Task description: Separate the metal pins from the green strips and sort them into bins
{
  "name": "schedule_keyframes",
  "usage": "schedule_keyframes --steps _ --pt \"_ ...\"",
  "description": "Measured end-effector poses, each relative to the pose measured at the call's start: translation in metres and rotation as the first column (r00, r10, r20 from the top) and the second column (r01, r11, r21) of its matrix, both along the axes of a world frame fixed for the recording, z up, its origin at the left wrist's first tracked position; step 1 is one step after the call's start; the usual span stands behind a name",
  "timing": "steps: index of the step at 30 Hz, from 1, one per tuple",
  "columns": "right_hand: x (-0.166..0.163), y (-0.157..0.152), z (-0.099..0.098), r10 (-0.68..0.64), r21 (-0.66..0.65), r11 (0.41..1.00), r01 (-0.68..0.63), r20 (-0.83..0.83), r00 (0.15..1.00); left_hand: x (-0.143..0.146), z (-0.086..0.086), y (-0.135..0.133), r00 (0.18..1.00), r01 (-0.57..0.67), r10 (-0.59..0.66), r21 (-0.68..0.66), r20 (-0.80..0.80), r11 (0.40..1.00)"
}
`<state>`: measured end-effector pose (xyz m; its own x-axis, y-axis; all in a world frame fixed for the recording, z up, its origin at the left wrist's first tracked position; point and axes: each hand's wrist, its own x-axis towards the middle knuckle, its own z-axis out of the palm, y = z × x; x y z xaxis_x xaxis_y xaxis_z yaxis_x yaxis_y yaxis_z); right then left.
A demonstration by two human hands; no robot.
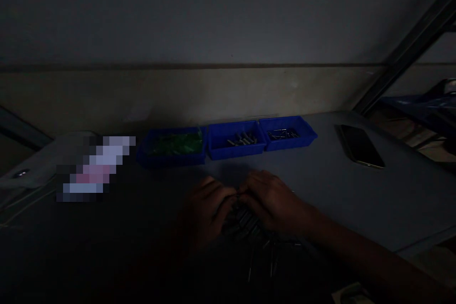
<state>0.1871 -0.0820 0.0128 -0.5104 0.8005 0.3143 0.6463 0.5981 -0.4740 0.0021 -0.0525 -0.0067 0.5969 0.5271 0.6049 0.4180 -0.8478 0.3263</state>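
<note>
My left hand (210,206) and my right hand (269,199) meet at the middle of the table, with thumbs and fingertips pinched close together. Whatever sits between the fingertips is too small and dark to make out. Beneath the hands lies a pile of small metal cylinders (247,218). Thin metal pins (251,263) are scattered nearer to me. Beyond the hands stand three blue bins in a row: the left bin (171,160) has green pieces (176,143), the middle bin (237,152) short metal cylinders (242,139), the right bin (290,142) thin metal pins (284,133).
A dark phone (361,146) lies at the right of the grey table (384,199). On the left are a pixelated bright patch (103,161) and a pale object (67,145) with a cable. A wall (228,90) rises behind the bins. The scene is very dark.
</note>
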Motion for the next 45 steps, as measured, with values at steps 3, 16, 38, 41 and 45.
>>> schedule_keyframes --steps 3,16,38,41,45 --pt "-0.002 -0.003 0.001 -0.024 -0.040 0.999 0.024 0.005 1.000 0.002 0.002 -0.001 1.000 -0.018 0.018 0.035 0.007 0.999" --pt "-0.006 -0.003 0.005 -0.071 0.002 0.997 0.071 0.019 0.997 0.001 0.007 -0.004 0.998 -0.057 0.055 -0.054 -0.039 0.997" --pt "-0.011 -0.009 0.000 -0.056 0.115 0.992 0.056 -0.006 0.998 0.004 0.005 -0.013 0.999 -0.052 0.053 -0.183 0.002 0.982" --pt "-0.009 -0.008 0.000 -0.074 0.077 0.994 0.080 -0.073 0.995 0.002 0.004 -0.013 0.997 -0.078 0.080 -0.163 0.007 0.984" --pt "-0.008 -0.008 0.002 -0.052 0.036 0.998 0.055 -0.095 0.994 0.001 0.003 -0.009 0.994 -0.106 0.107 -0.093 0.004 0.990"
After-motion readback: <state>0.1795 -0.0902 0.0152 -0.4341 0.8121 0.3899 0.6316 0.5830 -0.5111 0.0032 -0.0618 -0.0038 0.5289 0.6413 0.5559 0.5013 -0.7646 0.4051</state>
